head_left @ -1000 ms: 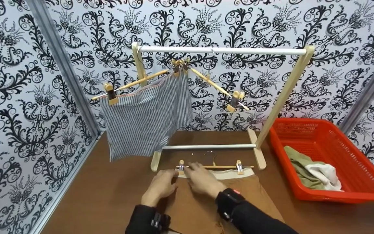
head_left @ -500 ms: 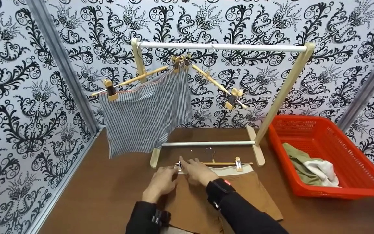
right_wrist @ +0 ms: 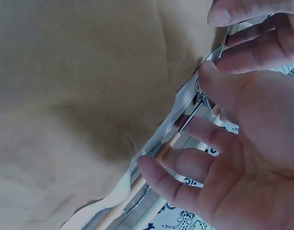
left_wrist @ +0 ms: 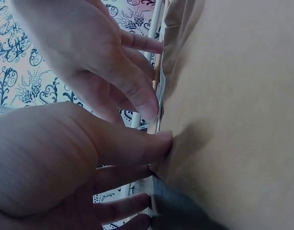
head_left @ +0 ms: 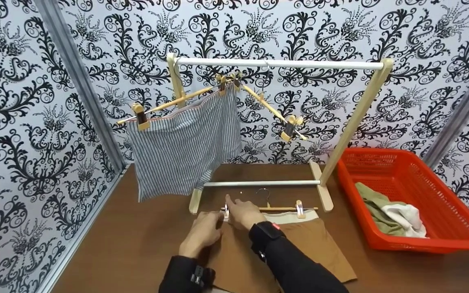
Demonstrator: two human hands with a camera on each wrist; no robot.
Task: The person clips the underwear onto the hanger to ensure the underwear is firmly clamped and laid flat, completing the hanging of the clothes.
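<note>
Brown shorts point(head_left: 234, 260) with a pale waistband point(head_left: 289, 217) lie on the table, front edge towards the rack. A wooden clip hanger point(head_left: 277, 209) lies along the waistband; its right clip point(head_left: 300, 209) sits on the band. My right hand point(head_left: 243, 215) is at the left clip point(head_left: 226, 210), thumb and index finger pinching it; the thumb covers part of it in the right wrist view. With thumb point(left_wrist: 158, 143) on the cloth and fingers behind, my left hand point(head_left: 202, 232) pinches the left corner of the waistband.
A rack with a white rail point(head_left: 279, 63) stands behind. Striped shorts point(head_left: 181, 150) hang at its left from a clip hanger; a bare clip hanger point(head_left: 269, 106) hangs beside them. At right, a red basket point(head_left: 430, 244) holds green and white cloth point(head_left: 393, 211).
My right hand has shifted slightly left and forward to the left clip, its index finger now raised over it. My left hand stays at the corner. The bare hanger has turned slightly.
</note>
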